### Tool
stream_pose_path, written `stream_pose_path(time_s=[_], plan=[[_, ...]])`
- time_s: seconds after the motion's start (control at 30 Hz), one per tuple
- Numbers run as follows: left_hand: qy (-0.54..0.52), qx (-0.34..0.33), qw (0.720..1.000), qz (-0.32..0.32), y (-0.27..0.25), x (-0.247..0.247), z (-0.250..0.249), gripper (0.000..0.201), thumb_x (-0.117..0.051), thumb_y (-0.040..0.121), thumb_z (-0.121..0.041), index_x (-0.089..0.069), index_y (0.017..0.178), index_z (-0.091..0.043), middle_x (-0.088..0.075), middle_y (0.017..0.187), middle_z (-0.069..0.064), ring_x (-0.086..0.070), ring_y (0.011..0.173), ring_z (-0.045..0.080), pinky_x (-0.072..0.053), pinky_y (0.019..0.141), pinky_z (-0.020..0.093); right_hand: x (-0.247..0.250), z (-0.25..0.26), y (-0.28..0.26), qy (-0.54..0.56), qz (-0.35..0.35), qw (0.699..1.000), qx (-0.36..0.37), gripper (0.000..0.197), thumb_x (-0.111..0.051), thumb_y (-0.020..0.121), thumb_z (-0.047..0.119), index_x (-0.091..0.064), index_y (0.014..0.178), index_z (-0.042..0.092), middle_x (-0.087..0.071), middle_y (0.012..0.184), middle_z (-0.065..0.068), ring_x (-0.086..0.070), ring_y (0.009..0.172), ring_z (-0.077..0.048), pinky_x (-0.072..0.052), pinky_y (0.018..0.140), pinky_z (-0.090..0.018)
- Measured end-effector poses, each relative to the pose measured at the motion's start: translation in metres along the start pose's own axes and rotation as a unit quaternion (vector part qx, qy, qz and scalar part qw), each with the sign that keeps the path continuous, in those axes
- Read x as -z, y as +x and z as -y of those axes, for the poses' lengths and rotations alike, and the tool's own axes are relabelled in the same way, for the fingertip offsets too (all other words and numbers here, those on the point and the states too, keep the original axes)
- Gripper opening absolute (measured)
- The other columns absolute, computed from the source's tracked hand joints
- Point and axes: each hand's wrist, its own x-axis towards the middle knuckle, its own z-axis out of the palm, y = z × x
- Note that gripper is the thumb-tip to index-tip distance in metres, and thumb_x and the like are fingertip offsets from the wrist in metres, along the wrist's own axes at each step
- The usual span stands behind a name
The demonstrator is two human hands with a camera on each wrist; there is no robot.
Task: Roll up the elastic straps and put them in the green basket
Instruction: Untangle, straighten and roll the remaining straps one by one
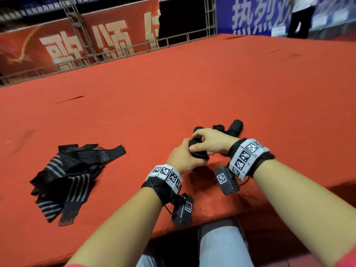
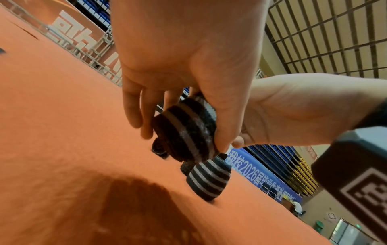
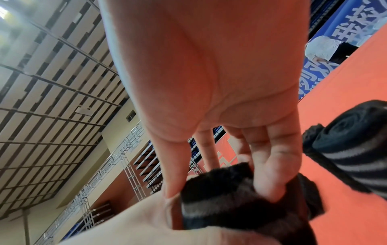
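While the red-covered table (image 1: 173, 83) carried a heap of unrolled straps (image 1: 71, 176) near its left front edge, several finished rolls (image 2: 209, 180) lay behind; one rolled strap (image 2: 186, 131) was gripped by the left hand (image 1: 183, 160) and right hand (image 1: 212, 141). No green basket was seen.
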Motion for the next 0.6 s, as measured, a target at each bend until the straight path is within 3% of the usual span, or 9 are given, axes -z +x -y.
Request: stream_pose_path(time_s=[0.13, 0.23, 0.3, 0.43, 0.53, 0.6], plan=[[-0.052, 0.02, 0.998, -0.012, 0.032, -0.012, -0.004, 0.072, -0.082, 0.053, -0.048, -0.049, 0.115, -0.032, -0.068, 0.102, -0.006, -0.066, 0.095, 0.019, -0.055, 0.082, 0.038, 0.03, -0.018, 0.021, 0.007, -0.02, 1.0, -0.014, 0.029, -0.063, 0.095, 0.031, -0.06, 0.119, 0.016, -0.064, 0.086, 0.001, -0.066, 0.06, -0.02, -0.055, 0.06, -0.036], [-0.086, 0.027, 0.996, -0.008, 0.054, -0.022, -0.005, 0.074, -0.088, 0.052, -0.037, -0.052, 0.116, -0.025, -0.068, 0.105, -0.002, -0.065, 0.097, 0.018, -0.054, 0.086, 0.039, 0.052, -0.034, 0.038, -0.016, -0.064, 0.997, -0.028, 0.02, -0.062, 0.093, 0.025, -0.063, 0.112, 0.019, -0.068, 0.099, -0.005, -0.066, 0.066, -0.02, -0.053, 0.06, -0.032], [-0.093, 0.022, 0.995, -0.007, 0.067, -0.028, -0.005, 0.074, -0.091, 0.053, -0.032, -0.053, 0.116, -0.022, -0.068, 0.106, -0.001, -0.065, 0.097, 0.018, -0.054, 0.087, 0.038, 0.062, -0.044, 0.05, -0.045, -0.085, 0.995, -0.036, 0.02, -0.064, 0.091, 0.024, -0.066, 0.111, 0.021, -0.067, 0.101, -0.003, -0.061, 0.076, -0.018, -0.047, 0.061, -0.026], [-0.104, 0.017, 0.994, 0.015, 0.084, -0.037, -0.008, 0.072, -0.091, 0.054, -0.031, -0.052, 0.114, -0.022, -0.068, 0.105, -0.001, -0.065, 0.098, 0.018, -0.053, 0.089, 0.038, 0.071, -0.056, 0.065, -0.099, -0.092, 0.99, -0.042, 0.02, -0.066, 0.09, 0.024, -0.069, 0.11, 0.02, -0.061, 0.099, 0.003, -0.055, 0.091, -0.016, -0.04, 0.079, -0.024], [-0.104, 0.013, 0.994, 0.03, 0.091, -0.04, -0.007, 0.08, -0.085, 0.043, -0.042, -0.052, 0.114, -0.024, -0.068, 0.104, -0.002, -0.066, 0.096, 0.017, -0.055, 0.088, 0.04, 0.07, -0.059, 0.073, -0.11, -0.094, 0.989, -0.039, 0.019, -0.065, 0.091, 0.022, -0.07, 0.109, 0.02, -0.059, 0.097, 0.003, -0.054, 0.092, -0.016, -0.038, 0.08, -0.024], [-0.089, 0.01, 0.995, 0.039, 0.092, -0.042, -0.006, 0.08, -0.085, 0.047, -0.039, -0.051, 0.118, -0.023, -0.068, 0.103, -0.003, -0.066, 0.095, 0.016, -0.055, 0.087, 0.038, 0.068, -0.06, 0.076, -0.117, -0.087, 0.989, -0.035, 0.019, -0.064, 0.091, 0.022, -0.07, 0.108, 0.02, -0.057, 0.098, 0.003, -0.053, 0.095, -0.016, -0.038, 0.081, -0.024]])
